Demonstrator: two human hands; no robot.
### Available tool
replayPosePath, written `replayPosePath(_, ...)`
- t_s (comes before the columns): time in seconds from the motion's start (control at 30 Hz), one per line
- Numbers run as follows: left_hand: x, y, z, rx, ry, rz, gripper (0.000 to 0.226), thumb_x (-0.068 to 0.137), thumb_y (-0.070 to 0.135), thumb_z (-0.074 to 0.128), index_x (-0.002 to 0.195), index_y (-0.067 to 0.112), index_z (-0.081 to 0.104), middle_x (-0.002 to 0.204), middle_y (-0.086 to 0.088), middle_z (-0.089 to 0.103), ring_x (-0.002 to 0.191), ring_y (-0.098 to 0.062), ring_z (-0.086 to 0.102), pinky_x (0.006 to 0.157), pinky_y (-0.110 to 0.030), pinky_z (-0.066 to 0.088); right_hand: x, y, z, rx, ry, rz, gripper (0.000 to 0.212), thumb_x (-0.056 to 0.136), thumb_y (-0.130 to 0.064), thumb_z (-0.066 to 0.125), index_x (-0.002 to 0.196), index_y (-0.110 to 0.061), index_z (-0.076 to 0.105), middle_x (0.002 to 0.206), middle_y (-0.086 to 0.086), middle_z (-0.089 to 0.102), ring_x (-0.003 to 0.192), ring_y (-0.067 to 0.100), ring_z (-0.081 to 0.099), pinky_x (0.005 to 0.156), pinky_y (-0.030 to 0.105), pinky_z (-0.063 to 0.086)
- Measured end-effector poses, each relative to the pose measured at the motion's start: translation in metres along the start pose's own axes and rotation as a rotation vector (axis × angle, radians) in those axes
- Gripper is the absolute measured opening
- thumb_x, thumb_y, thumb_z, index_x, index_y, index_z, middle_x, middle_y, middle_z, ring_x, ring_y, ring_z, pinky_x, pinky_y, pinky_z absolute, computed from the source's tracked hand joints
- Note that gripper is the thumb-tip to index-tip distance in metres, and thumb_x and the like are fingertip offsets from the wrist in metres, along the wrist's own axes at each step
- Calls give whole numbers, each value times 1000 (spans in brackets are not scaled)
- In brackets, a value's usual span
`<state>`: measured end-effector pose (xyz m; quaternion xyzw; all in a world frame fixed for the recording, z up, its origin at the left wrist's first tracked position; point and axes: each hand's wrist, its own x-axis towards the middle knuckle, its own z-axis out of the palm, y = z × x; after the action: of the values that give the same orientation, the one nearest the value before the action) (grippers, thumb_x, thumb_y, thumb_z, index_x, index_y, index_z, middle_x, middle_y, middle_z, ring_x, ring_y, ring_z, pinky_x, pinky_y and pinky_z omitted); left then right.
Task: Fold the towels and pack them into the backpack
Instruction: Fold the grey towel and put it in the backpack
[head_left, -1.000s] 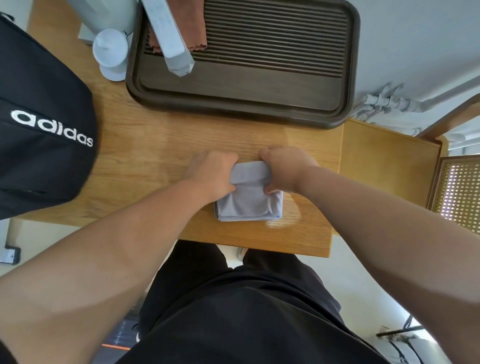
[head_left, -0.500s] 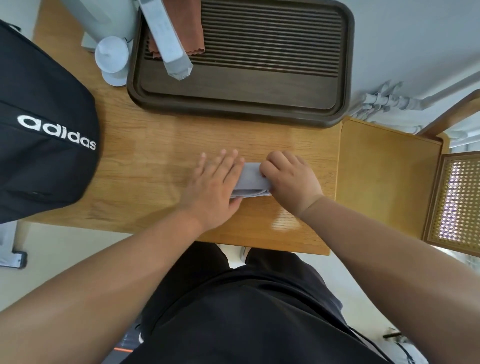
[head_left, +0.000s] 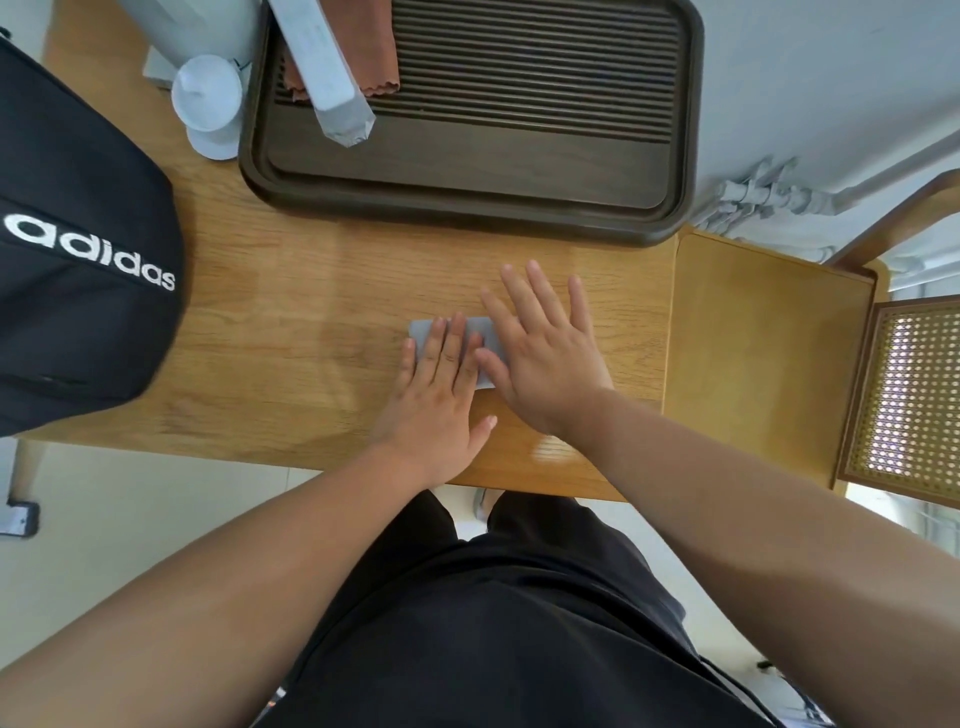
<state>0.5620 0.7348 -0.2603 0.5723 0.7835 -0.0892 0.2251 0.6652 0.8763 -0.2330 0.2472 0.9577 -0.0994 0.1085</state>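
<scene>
A small grey folded towel (head_left: 423, 332) lies flat on the wooden table (head_left: 291, 332), mostly covered by my hands. My left hand (head_left: 441, 395) presses on its left part with straight fingers. My right hand (head_left: 545, 353) lies flat with spread fingers over its right part and the table beside it. The black backpack (head_left: 78, 270) with white lettering sits at the table's left edge, well apart from the towel. A brown cloth (head_left: 384, 62) lies in the dark tray at the back, partly under a grey box.
A dark brown slatted tray (head_left: 519, 182) fills the back of the table. A long grey box (head_left: 332, 78) leans into it. A white cup (head_left: 208, 98) stands left of the tray. A wooden chair (head_left: 769, 338) with a cane back stands to the right.
The towel was folded over into a smaller, narrower shape. Both hands went from gripping its edge with curled fingers to lying flat on it with fingers straight.
</scene>
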Motion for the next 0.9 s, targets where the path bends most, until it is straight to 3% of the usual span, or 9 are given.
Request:
replayPosePath(0.2,6,-6,-17,-314,103,-45,72,102,47,17,156,14,-16,165,-4,-22,152,-16,-21,124,-43,-11,9,10,28,8,-61,67,68,104,-56,5,162,-19,2,169,5,-6,154,28,-15,122,60,0)
replayPosePath(0.37,38,-4,-23,-253,157,-193,69,103,49,9,156,17,-20,165,-2,-24,152,-19,-23,123,-49,-12,7,12,34,61,-43,86,70,104,-59,4,160,-19,-7,168,6,-14,153,27,-19,123,58,-1)
replayPosePath(0.7,48,-15,-13,-124,71,-129,70,101,52,7,156,20,-23,164,0,-29,151,-21,-27,123,-51,-11,15,25,34,144,-98,-1,74,102,-64,5,159,-21,-12,168,2,-16,152,23,-24,125,52,-3)
replayPosePath(0.8,46,-18,-21,-88,10,-94,73,98,57,7,155,20,-21,166,-1,-23,152,-19,-22,124,-49,-8,11,31,29,127,-116,-79,75,102,-63,14,160,-19,-5,169,4,-2,155,25,-12,126,50,2)
replayPosePath(0.9,37,-20,-32,-10,-2,-61,85,96,65,20,158,17,-13,165,-8,18,152,-26,14,124,-45,11,3,34,18,61,-91,-91,80,99,-65,31,160,-16,13,154,6,35,144,29,27,120,46,21)
